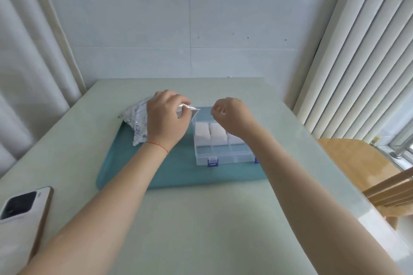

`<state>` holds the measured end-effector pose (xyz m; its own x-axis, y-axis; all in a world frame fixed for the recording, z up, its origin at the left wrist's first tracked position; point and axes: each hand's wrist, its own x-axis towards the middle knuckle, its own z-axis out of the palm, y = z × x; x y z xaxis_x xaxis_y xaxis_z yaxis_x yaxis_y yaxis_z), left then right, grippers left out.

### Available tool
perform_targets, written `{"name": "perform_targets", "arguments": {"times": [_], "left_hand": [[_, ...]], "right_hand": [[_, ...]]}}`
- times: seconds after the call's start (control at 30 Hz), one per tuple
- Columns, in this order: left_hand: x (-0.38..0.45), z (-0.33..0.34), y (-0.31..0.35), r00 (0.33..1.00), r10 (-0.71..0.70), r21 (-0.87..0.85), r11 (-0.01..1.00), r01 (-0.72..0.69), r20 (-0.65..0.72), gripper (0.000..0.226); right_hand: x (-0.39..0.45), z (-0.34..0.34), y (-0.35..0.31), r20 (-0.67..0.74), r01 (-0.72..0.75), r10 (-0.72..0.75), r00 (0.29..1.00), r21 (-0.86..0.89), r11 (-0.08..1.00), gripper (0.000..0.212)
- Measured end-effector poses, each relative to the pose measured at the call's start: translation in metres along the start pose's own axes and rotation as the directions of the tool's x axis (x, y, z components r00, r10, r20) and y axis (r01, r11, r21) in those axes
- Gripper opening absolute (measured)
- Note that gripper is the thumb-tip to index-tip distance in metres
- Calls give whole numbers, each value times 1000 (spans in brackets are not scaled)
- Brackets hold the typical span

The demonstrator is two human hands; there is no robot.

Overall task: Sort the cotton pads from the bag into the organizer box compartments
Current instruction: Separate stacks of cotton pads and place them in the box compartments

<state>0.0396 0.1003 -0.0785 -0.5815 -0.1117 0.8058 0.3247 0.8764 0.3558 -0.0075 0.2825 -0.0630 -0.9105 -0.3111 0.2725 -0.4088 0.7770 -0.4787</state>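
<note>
- The left hand (166, 118) pinches the open edge of the bag (137, 116), just left of the organizer box (223, 152).
- The right hand (232, 116) hovers over the box's far row, fingers curled around a small white bit, probably a cotton pad.
- Cotton pads (211, 131) fill that far row; the near compartments look empty.
- Keep the bag's mouth open and lower each pad flat into a near compartment.

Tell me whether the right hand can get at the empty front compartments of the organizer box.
Probably yes: the right hand hovers above the organizer box, its front compartments lie uncovered, and the left hand is off at the bag.
</note>
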Motion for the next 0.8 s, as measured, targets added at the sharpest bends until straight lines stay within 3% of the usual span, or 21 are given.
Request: {"name": "perform_targets", "arguments": {"times": [0.07, 0.2, 0.27, 0.33, 0.53, 0.63, 0.67, 0.73, 0.8], "left_hand": [[-5, -20, -25, 997, -74, 107, 991, 74, 0, 19], [-19, -45, -56, 946, -263, 228, 949, 219, 188, 19], [-19, -51, -61, 928, -307, 216, 941, 262, 213, 5], [-19, -54, -64, 922, -325, 179, 940, 290, 212, 11], [-20, -54, -68, 928, -314, 66, 949, 307, 199, 15], [-22, -52, -70, 924, -324, 48, 946, 321, 206, 15], [-22, -52, -71, 923, -328, 43, 944, 327, 202, 14], [-22, -52, -71, 914, -346, 39, 937, 346, 213, 13], [-22, -53, -69, 898, -373, 26, 926, 377, 235, 8]], "right_hand": [[0, 19, -29, 56, 5, -8, 998, 44, 999, 21], [3, 55, -72, 106, -53, 56, 993, -24, 998, 21], [5, 68, -84, 183, -103, 122, 976, -112, 988, 28], [8, 81, -90, 226, -124, 165, 960, -186, 975, 44], [17, 100, -99, 192, -152, 231, 954, -353, 923, 57], [18, 100, -105, 183, -173, 235, 955, -302, 938, 14], [18, 97, -105, 174, -180, 229, 958, -258, 949, 10], [19, 89, -102, 205, -202, 229, 952, -145, 969, 27], [15, 71, -100, 246, -188, 182, 952, 4, 982, 21]]}}
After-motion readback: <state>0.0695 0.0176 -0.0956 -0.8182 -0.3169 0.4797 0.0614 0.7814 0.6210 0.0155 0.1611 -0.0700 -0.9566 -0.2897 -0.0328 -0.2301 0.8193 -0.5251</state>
